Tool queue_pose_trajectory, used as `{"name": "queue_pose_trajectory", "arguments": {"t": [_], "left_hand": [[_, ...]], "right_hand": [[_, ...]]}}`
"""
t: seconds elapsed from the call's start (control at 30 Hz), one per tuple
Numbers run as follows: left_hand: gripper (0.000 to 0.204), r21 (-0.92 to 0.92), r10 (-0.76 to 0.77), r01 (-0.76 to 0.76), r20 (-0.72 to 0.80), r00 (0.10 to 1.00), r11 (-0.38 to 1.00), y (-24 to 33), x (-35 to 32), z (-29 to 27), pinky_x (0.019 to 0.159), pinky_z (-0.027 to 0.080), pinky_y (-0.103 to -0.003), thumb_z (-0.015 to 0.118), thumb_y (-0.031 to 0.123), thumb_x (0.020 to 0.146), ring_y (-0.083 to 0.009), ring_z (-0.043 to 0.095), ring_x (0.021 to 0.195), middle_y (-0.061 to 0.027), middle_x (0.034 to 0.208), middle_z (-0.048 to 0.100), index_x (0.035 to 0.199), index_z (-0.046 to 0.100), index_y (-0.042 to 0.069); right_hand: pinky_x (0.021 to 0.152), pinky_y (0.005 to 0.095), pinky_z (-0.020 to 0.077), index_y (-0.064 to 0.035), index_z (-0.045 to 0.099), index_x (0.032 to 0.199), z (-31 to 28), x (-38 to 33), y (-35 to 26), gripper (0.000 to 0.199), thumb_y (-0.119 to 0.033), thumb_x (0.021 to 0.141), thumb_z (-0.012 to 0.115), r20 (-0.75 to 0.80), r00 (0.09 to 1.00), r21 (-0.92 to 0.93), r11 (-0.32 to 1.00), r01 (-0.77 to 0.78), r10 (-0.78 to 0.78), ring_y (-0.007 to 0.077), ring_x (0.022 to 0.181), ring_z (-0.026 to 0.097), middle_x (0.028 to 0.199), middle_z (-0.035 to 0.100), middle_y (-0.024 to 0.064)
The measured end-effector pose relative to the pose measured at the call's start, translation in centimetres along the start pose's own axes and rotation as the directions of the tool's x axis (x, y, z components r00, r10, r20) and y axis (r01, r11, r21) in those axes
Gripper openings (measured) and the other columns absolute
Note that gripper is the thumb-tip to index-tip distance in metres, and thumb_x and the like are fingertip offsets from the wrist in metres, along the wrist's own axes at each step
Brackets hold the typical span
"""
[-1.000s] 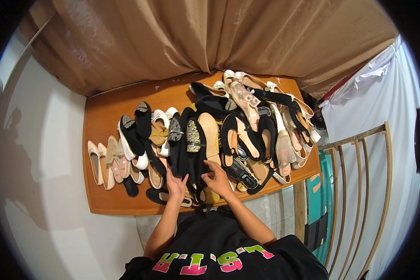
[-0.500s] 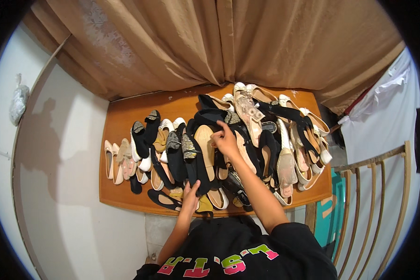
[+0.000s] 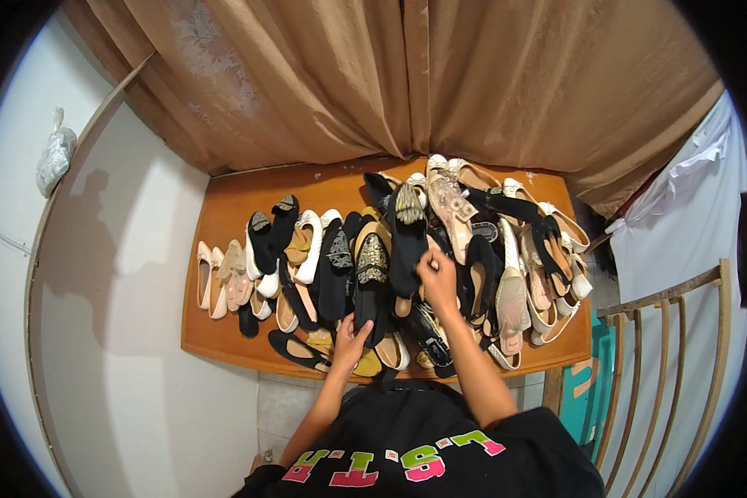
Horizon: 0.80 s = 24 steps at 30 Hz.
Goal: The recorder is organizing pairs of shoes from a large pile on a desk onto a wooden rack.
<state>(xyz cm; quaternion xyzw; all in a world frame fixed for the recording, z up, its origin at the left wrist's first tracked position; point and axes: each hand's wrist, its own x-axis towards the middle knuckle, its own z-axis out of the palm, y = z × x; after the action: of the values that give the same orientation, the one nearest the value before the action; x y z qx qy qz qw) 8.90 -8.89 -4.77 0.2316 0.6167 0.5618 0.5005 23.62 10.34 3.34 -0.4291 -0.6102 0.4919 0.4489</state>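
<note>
My left hand (image 3: 350, 344) grips the heel end of a black flat shoe with a gold-patterned toe (image 3: 373, 259), its toe pointing away from me. Just right of it lies a black flat with a gold fringed toe (image 3: 407, 207), its heel toward me. My right hand (image 3: 436, 275) has its fingers curled against this flat's right edge; whether they grip it is hidden. Another black flat with a grey sparkly toe (image 3: 338, 253) lies left of the held shoe. A shiny black shoe (image 3: 428, 336) sits below the right hand.
Flats and slip-ons cover much of the wooden table (image 3: 192, 328). Cream flats (image 3: 205, 257) are at the left, white and beige ones (image 3: 513, 307) are piled at the right. Brown curtains (image 3: 307, 100) hang behind; a wooden rail (image 3: 668, 349) stands at the right.
The gold-patterned shoe has been raised and turned, now covering a beige insole. The fringed flat, earlier lying sideways, points away. My right hand moved right and nearer me, its pointing finger now curled.
</note>
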Motion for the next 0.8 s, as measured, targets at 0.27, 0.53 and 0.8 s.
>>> {"name": "queue_pose_trajectory", "arguments": {"t": [0.27, 0.53, 0.8], "left_hand": [[0.090, -0.124, -0.241, 0.262, 0.162, 0.957, 0.957, -0.9, 4.4, 2.0, 0.119, 0.024, -0.035, 0.030, 0.067, 0.103, -0.0244, 0.029, 0.146, -0.0174, 0.161, 0.028, 0.155, 0.025, -0.007], [0.063, -0.341, -0.118, 0.127, 0.046, 0.992, 0.931, -0.3, 5.1, -0.1, 0.107, 0.039, -0.031, 0.053, 0.045, 0.103, -0.0214, 0.054, 0.126, -0.0130, 0.136, 0.057, 0.143, 0.046, -0.004], [0.054, 0.028, 0.013, -0.012, -0.023, 1.000, 1.000, -1.0, 5.5, -0.2, 0.110, 0.037, -0.031, 0.046, 0.031, 0.108, -0.0225, 0.051, 0.129, -0.0133, 0.144, 0.052, 0.150, 0.039, -0.002]], "right_hand": [[0.072, 0.0324, 0.0494, -0.0017, 0.066, 0.104, 2.2, -10.1, -1.3, 0.025, -0.010, 0.081, 0.071, 0.069, 0.995, -0.273, 0.958, 0.085, -0.069, 0.0223, 0.079, 0.058, 0.091, 0.058, 0.0100], [0.102, 0.0461, 0.0408, -0.0032, 0.060, 0.118, 2.1, -10.9, 0.5, 0.038, -0.012, 0.083, 0.072, -0.013, 0.994, -0.340, 0.936, 0.096, -0.106, 0.0402, 0.114, 0.053, 0.117, 0.057, 0.0181], [0.088, 0.0406, 0.0514, -0.0047, 0.043, 0.141, 0.8, -9.4, 6.2, 0.067, -0.007, 0.081, 0.073, -0.007, 0.909, -0.349, 0.851, -0.392, 0.416, 0.0342, 0.096, 0.067, 0.114, 0.062, 0.0192]]}}
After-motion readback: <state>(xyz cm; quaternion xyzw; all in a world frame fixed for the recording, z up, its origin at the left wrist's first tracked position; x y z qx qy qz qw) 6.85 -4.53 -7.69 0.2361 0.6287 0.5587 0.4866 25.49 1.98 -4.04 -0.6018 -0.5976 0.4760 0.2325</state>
